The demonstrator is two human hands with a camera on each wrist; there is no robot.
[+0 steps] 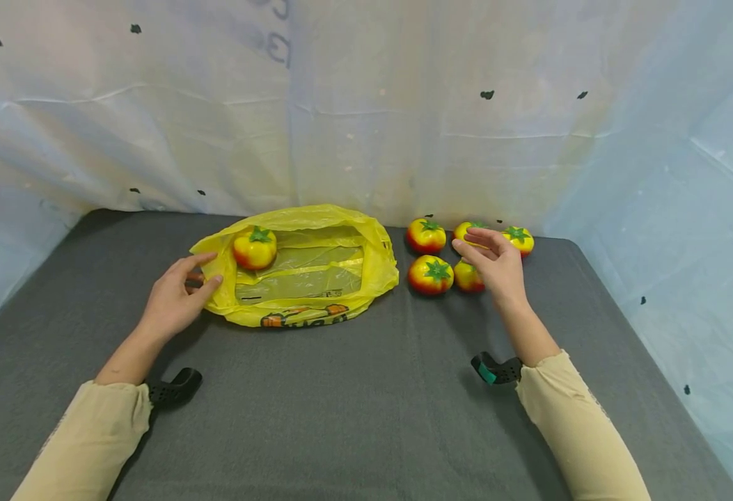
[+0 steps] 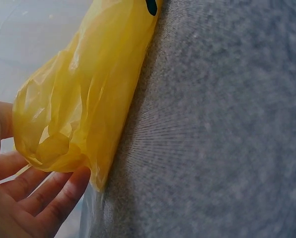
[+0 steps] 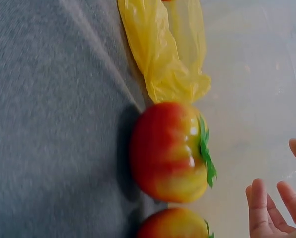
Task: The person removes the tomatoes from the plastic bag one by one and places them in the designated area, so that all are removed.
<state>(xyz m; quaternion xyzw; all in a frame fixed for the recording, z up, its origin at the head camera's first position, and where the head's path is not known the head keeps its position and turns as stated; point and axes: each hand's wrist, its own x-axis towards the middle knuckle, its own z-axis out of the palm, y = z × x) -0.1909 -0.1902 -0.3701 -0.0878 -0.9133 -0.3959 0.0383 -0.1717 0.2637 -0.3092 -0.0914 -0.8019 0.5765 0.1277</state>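
A yellow plastic bag [image 1: 316,268] lies flat on the grey table [image 1: 353,403] with one red-and-yellow toy tomato [image 1: 255,248] at its left end. My left hand [image 1: 178,296] rests at the bag's left edge, fingers relaxed and touching the plastic [image 2: 83,109]. To the right of the bag sit several more toy tomatoes [image 1: 430,274]. My right hand [image 1: 494,261] hovers open over that group, fingers spread and holding nothing. In the right wrist view a tomato [image 3: 170,151] sits just below the bag's corner [image 3: 173,54], with the fingertips [image 3: 259,203] apart from it.
Pale plastic sheeting [image 1: 366,104] walls the table at the back and both sides. Black wrist-camera mounts show at both forearms [image 1: 175,386] [image 1: 494,369]. The table's near half is bare grey felt.
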